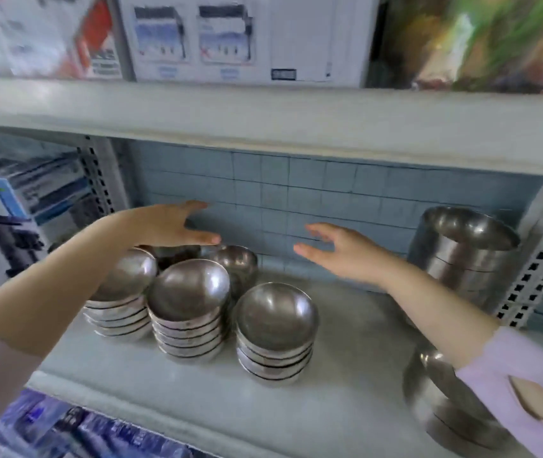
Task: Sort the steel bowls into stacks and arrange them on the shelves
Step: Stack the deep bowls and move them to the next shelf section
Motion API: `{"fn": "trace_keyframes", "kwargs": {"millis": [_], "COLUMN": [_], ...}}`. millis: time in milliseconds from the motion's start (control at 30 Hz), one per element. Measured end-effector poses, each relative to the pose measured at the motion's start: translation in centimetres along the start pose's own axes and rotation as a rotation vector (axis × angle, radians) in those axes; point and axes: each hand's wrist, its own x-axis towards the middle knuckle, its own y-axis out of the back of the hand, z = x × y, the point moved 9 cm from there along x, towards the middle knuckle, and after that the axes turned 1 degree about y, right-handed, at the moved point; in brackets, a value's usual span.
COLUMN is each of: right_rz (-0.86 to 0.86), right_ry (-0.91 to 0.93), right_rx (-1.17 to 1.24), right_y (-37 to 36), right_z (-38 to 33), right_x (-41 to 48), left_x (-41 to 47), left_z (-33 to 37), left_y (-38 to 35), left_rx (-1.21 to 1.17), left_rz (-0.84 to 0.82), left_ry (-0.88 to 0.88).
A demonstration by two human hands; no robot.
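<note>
Several stacks of small steel bowls stand on the grey shelf [346,342]: a left stack [121,302] partly behind my left forearm, a middle stack [189,312], a right stack [275,332], and further bowls [233,262] behind them. My left hand [171,226] hovers above the back bowls, fingers straight, holding nothing. Facing it from the right, my right hand [339,249] is also spread open and empty, above bare shelf. A tall stack of larger steel bowls [462,256] stands at the back right. Another stack of large bowls [442,401] sits front right, partly hidden by my sleeve.
The upper shelf board [263,117] hangs close overhead, loaded with white boxes [224,38] and a colourful bag [495,41]. Perforated uprights [534,269] flank the bay on both sides. A blue tiled wall [329,193] closes the back. Blue packages [81,428] lie below.
</note>
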Motion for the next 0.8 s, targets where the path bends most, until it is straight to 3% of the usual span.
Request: {"fn": "trace_keyframes", "kwargs": {"millis": [233, 367, 500, 800], "right_rz": [-0.148, -0.213, -0.311, -0.322], "right_ry": [-0.329, -0.412, -0.518, -0.619], "right_rx": [0.266, 0.247, 0.365, 0.526], "right_y": [-9.0, -12.3, -15.0, -17.5], "right_z": [1.6, 1.7, 2.2, 3.9], "right_x": [8.9, 11.5, 12.5, 13.8], "left_x": [6.6, 9.2, 10.7, 11.9], "left_z": [-6.8, -9.9, -12.7, -13.8], "left_y": [-1.6, -3.5, -5.1, -6.1], "left_rx": [0.19, 0.288, 0.283, 0.179], "left_rz": [-0.126, -0.245, -0.295, -0.269], "left_ry": [0.065, 0.115, 0.192, 0.092]}}
